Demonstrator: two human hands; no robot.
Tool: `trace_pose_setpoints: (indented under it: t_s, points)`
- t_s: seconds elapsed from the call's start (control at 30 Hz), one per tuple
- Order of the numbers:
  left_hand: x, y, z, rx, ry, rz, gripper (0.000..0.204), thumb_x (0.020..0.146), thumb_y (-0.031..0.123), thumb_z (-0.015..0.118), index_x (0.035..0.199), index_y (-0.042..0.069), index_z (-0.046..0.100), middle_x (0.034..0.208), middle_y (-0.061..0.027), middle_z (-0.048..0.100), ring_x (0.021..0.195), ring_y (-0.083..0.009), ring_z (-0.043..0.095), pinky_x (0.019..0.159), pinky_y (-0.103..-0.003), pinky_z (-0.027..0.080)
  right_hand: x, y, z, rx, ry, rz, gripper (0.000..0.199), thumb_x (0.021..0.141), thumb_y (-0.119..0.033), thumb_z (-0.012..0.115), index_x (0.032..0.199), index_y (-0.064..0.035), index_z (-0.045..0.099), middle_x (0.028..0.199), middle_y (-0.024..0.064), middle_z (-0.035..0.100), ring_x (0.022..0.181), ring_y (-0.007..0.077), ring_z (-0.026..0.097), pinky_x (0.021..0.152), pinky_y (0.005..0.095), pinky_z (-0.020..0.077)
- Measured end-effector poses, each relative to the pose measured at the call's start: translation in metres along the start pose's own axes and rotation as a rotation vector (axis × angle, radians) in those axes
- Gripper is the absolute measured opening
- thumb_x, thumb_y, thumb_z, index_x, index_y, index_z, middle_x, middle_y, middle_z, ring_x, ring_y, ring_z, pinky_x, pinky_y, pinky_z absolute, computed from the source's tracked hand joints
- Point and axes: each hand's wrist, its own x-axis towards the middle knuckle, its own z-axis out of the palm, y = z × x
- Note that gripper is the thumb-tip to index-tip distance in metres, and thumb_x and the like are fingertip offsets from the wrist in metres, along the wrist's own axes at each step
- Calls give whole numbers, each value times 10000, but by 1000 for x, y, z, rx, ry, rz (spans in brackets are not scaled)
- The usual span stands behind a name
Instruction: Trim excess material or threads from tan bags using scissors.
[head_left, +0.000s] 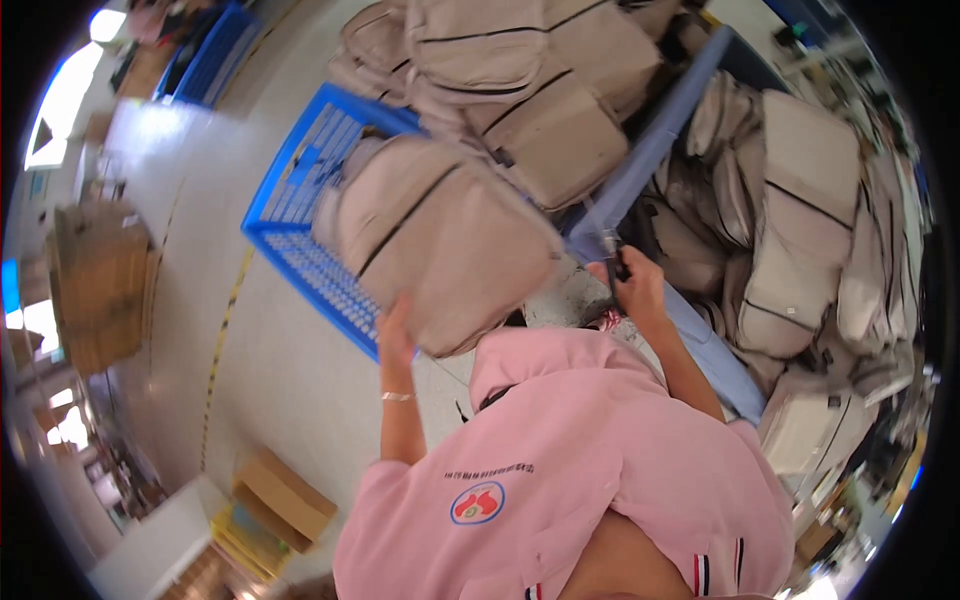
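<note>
A beige backpack (pixel 455 250) with a dark zipper line lies tilted over the blue plastic crate (pixel 300 170) in front of me. Its edges are smeared by motion. My left hand (pixel 397 328) grips its near left corner, and part of the fingers is hidden against the fabric. On the right, beside the backpack, my right hand (pixel 640 286) is closed round a black-handled tool (pixel 614 262) with a metal-looking upper end. Blur keeps me from telling the tool's exact kind.
More beige backpacks (pixel 560 140) are piled beyond the crate. A grey-blue partition edge (pixel 660 135) separates them from a heap of backpacks (pixel 800 220) at right. Cardboard boxes (pixel 100 285) stand at left, and an open carton (pixel 285 497) sits at lower left by a taped floor line (pixel 222 345).
</note>
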Motion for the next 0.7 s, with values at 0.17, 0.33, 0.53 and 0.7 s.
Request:
trace_pose_setpoints:
  t_s: [0.17,0.33,0.53,0.7]
  points:
    - [36,27,-106,-33,-116,88,588,923,260,670,1363,-69,460,1306,-166,570,1138,-276,598,975,-437,514,-19,34,24,-24,-28,-42,470,738,-448,810,762,-49,562,692,146,581,659,369,588,586,430,460]
    - [84,10,-145,601,309,-109,573,914,360,675,1333,5,513,1281,-109,587,1119,-237,573,898,-351,491,-51,56,2,-124,38,108,508,738,-498,792,746,-44,563,708,156,605,690,386,616,592,458,464]
    - [127,-21,12,491,-177,74,336,934,340,655,1088,42,632,968,-72,647,891,-183,622,816,-337,518,-98,91,-45,-122,138,329,548,739,-550,769,720,-47,550,697,178,598,693,411,608,604,479,467]
    - [18,-41,333,462,-938,270,260,980,251,586,818,53,630,761,-31,618,721,-102,579,689,-264,496,-143,128,-92,-127,257,476,545,778,-550,737,750,-41,541,726,183,624,720,413,619,641,484,477]
